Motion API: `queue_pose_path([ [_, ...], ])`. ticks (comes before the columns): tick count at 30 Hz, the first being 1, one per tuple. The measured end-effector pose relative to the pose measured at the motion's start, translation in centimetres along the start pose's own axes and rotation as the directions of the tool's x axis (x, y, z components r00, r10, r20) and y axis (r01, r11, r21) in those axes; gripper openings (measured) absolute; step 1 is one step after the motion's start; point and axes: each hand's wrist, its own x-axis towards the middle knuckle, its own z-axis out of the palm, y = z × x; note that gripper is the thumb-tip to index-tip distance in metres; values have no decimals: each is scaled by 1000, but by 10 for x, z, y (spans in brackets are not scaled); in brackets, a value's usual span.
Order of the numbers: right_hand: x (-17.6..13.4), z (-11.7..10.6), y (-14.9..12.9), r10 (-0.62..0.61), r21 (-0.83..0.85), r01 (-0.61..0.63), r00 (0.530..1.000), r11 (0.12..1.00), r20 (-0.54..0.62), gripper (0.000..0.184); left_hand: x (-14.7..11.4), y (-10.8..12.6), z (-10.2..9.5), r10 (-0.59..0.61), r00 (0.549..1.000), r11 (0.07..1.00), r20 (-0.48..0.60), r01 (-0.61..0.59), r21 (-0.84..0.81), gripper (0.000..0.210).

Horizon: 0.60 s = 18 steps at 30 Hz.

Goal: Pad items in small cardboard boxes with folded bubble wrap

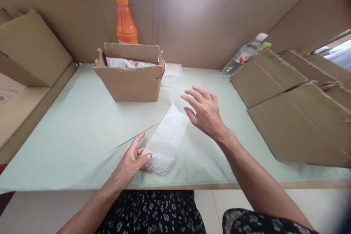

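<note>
A clear bubble wrap pouch (168, 137) lies slantwise near the front of the table. My left hand (134, 159) pinches its lower left corner, thumb on top and fingers beneath. Above the upper right end of the pouch, my right hand (204, 111) is held with fingers spread and nothing in its grasp. Whether anything is inside the pouch, I cannot tell.
An open cardboard box (134, 84) with printed packets (128, 63) stands behind the pouch. Behind it is an orange bottle (126, 22). Cardboard boxes (301, 117) and a clear bottle (242, 56) stand right; another open box (38, 51) is left. Pale green cloth (74, 128) covers the table.
</note>
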Motion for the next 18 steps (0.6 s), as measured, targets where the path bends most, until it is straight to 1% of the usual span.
queue_pose_path([
  [1,-12,7,-5,-13,48,12,1000,999,20,41,-4,-3,-4,-12,1000,1000,2,12,-4,109],
  [2,-29,10,-11,-45,110,38,997,993,60,43,-8,-6,-7,-24,1000,1000,7,24,4,103],
  [3,-48,11,-18,-90,181,68,989,981,116,46,-13,-7,-9,-35,999,999,15,35,20,92],
  [5,-87,8,-35,-182,327,101,957,939,228,59,-18,-5,-10,-48,998,998,35,46,43,66],
  [6,-104,7,-43,-206,388,95,944,917,256,67,-18,-3,-8,-53,997,998,52,51,39,57],
  [7,-117,7,-51,-206,438,77,944,896,257,73,-15,2,-5,-55,995,998,77,54,24,52],
  [8,-126,9,-57,-181,477,47,954,878,238,76,-10,7,-1,-52,993,999,108,52,0,51],
  [9,-131,14,-61,-126,500,5,970,866,209,74,-3,13,3,-41,989,999,142,45,-29,52],
  [11,-131,26,-60,55,495,-118,989,861,140,64,15,25,14,8,982,996,187,9,-87,61],
  [12,-129,32,-55,161,468,-193,981,862,106,58,25,30,19,25,982,994,189,-4,-108,70],
  [13,-127,37,-48,260,430,-264,963,863,70,55,35,34,23,30,984,993,176,-9,-119,81],
  [14,-125,40,-41,341,388,-326,940,862,33,56,43,37,26,25,987,993,157,-7,-116,91],
  [15,-126,41,-34,394,351,-367,919,861,-7,58,50,38,28,16,990,995,141,-3,-95,97],
  [16,-128,40,-30,413,324,-379,910,867,-41,58,54,38,28,9,991,998,134,-1,-55,97],
  [17,-132,36,-29,399,306,-363,914,880,-65,56,56,36,26,12,990,1000,139,-12,3,92],
  [18,-136,33,-31,357,299,-321,931,899,-75,51,56,33,24,34,989,996,145,-46,75,83],
])
